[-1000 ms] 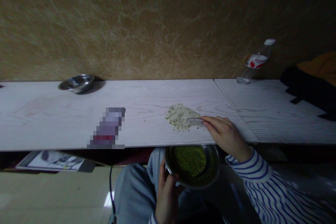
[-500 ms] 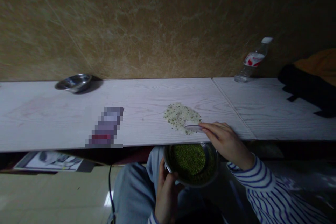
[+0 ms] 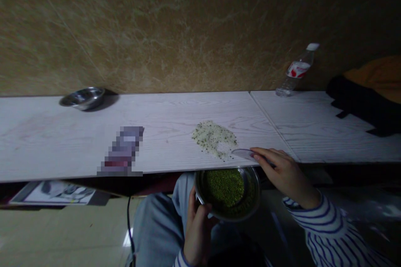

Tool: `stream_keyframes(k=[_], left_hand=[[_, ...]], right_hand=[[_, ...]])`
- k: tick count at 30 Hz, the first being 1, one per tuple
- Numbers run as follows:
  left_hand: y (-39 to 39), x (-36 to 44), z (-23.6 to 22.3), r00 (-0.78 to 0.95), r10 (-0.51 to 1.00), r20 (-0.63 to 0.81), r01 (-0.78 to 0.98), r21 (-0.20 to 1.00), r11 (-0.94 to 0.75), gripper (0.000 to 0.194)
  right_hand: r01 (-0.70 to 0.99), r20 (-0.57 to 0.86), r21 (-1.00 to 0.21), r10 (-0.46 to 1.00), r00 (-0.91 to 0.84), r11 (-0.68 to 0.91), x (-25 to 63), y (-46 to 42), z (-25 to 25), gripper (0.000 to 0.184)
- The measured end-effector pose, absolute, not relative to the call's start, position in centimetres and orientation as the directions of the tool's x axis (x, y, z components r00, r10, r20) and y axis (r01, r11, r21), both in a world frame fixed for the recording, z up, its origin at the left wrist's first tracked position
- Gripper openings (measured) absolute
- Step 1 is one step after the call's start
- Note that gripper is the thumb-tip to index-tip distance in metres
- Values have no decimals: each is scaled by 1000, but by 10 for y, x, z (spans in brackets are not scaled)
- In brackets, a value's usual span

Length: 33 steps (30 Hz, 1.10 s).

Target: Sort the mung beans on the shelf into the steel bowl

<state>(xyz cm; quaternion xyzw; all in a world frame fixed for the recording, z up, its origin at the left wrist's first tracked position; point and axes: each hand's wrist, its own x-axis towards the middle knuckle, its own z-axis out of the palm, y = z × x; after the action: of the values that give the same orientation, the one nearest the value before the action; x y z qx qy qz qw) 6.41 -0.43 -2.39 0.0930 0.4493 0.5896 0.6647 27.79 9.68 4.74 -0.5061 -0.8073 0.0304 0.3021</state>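
Note:
My left hand grips the left rim of a steel bowl, holding it below the table's front edge, over my lap. Green mung beans lie in the bowl. Between the thumb and fingers of my right hand is a thin, translucent plastic piece with a curved edge. It is at the lower right side of a spread pile of white rice grains mixed with green beans on the table. A patch of rice near the plastic piece has few green beans in it.
On the white wood-grain table, a second steel bowl sits tilted at the back left. A blurred-out flat object lies left. A plastic bottle and dark and orange cloth are at the right. A cable hangs below.
My right hand has drawn the plastic piece toward me, then rightward to the pile's edge. My left hand still holds the bowl. The view has shifted slightly.

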Motion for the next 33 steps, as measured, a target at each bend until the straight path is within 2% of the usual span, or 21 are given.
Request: stream_keyframes(k=[17,29,33], left_hand=[[-6,67,-26,-109,873,-475,-679,677,283,68],[-6,69,-22,-88,878,-470,-673,678,295,70],[-6,70,-22,-93,869,-487,-679,669,302,68]], right_hand=[[753,373,-417,851,-369,509,277,89,53,22],[767,416,-402,846,-334,500,276,90,54,23],[757,389,-409,847,-361,510,276,91,55,23]])
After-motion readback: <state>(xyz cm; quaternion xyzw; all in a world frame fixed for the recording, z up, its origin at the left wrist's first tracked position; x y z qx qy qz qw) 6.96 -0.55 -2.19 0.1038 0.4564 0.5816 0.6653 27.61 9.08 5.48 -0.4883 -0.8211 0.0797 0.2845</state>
